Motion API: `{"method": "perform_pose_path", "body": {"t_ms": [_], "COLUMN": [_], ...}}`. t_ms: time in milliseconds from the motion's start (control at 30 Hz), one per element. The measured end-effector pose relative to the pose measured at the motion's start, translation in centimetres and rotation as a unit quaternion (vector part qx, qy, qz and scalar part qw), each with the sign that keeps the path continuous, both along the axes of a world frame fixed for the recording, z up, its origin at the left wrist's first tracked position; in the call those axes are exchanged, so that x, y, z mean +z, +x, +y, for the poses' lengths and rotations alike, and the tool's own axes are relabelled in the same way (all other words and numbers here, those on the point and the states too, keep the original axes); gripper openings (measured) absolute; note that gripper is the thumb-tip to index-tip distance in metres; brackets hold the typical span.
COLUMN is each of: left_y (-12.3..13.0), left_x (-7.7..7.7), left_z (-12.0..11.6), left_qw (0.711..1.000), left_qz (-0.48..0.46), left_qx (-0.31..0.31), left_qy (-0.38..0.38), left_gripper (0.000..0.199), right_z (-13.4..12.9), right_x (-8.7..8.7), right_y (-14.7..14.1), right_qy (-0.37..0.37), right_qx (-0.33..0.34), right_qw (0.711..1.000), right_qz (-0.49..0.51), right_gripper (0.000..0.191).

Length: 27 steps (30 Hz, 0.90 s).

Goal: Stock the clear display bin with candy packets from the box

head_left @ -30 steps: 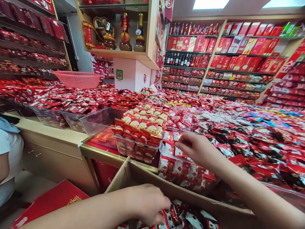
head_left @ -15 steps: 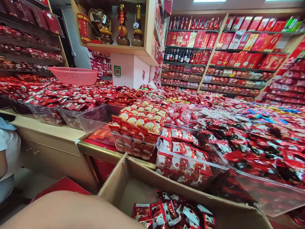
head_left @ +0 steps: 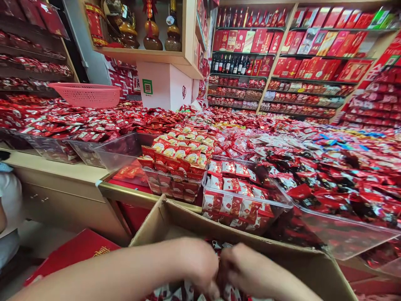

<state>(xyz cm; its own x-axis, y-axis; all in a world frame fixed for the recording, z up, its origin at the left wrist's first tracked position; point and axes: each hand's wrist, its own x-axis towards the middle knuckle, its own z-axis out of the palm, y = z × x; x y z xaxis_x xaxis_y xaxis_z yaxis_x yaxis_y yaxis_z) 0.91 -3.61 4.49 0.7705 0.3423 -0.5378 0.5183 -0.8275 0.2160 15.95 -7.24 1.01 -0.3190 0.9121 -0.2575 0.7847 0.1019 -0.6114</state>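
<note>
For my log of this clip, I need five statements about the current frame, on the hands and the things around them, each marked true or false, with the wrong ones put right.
1. The left hand is down in the cardboard box. True.
2. The right hand is reaching into the clear plastic bin beyond the box. False: the right hand is also down in the cardboard box, close beside the left.
3. The pink perforated basket stands on the floor. False: the pink perforated basket is up among the heaped red packets.
4. A green-bordered QR code is on the white pillar. True.
5. The clear plastic bin holds red-and-white packets. True.
</note>
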Motion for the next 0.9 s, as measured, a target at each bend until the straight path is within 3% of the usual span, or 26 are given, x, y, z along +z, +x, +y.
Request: {"method": "perform_pose_path", "body": {"t_ms": [67, 167, 233, 300, 400, 567, 667, 733, 800, 900], "left_y": [0.3, 0.2, 0.2, 0.3, 0.6, 0.5, 0.4, 0.5, 0.7, 0.9], "left_x": [1.8, 3.4, 3.6, 3.2, 2.5, 2.3, 2.6, 2.8, 2.8, 2.7], "left_z": [3.0, 4.9, 4.6, 3.9, 3.3, 3.7, 4.0, 4.1, 4.0, 3.7], "left_qw": [0.999, 0.973, 0.929, 0.880, 0.818, 0.759, 0.689, 0.649, 0.639, 0.671], "left_qz": [-0.034, -0.167, -0.219, -0.212, -0.185, -0.209, -0.201, -0.213, -0.268, -0.383], "left_qx": [0.014, 0.033, 0.056, 0.094, 0.111, 0.112, 0.160, 0.213, 0.271, 0.303], "left_qy": [-0.012, -0.158, -0.292, -0.415, -0.534, -0.607, -0.678, -0.698, -0.668, -0.558], "left_gripper": [0.040, 0.034, 0.021, 0.015, 0.017, 0.038, 0.064, 0.065, 0.042, 0.032], "right_z": [0.0, -0.5, -0.9, -1.1, -1.2, -1.1, -1.2, -1.5, -1.7, -2.0], "right_x": [1.7, 4.0, 4.8, 5.0, 4.9, 4.7, 4.5, 4.6, 4.8, 5.1], "right_y": [1.4, 2.9, 3.4, 3.6, 3.8, 3.8, 4.0, 4.1, 4.2, 4.3], "right_qy": [-0.005, -0.041, -0.041, -0.029, -0.035, -0.026, 0.039, 0.088, 0.115, 0.083], "right_qx": [-0.039, -0.107, -0.125, -0.130, -0.128, -0.145, -0.191, -0.184, -0.149, -0.116], "right_qw": [0.996, 0.956, 0.933, 0.926, 0.909, 0.890, 0.875, 0.869, 0.875, 0.886], "right_qz": [0.075, 0.271, 0.336, 0.352, 0.394, 0.432, 0.443, 0.450, 0.446, 0.441], "right_gripper": [0.013, 0.020, 0.024, 0.025, 0.027, 0.024, 0.018, 0.012, 0.005, 0.006]}}
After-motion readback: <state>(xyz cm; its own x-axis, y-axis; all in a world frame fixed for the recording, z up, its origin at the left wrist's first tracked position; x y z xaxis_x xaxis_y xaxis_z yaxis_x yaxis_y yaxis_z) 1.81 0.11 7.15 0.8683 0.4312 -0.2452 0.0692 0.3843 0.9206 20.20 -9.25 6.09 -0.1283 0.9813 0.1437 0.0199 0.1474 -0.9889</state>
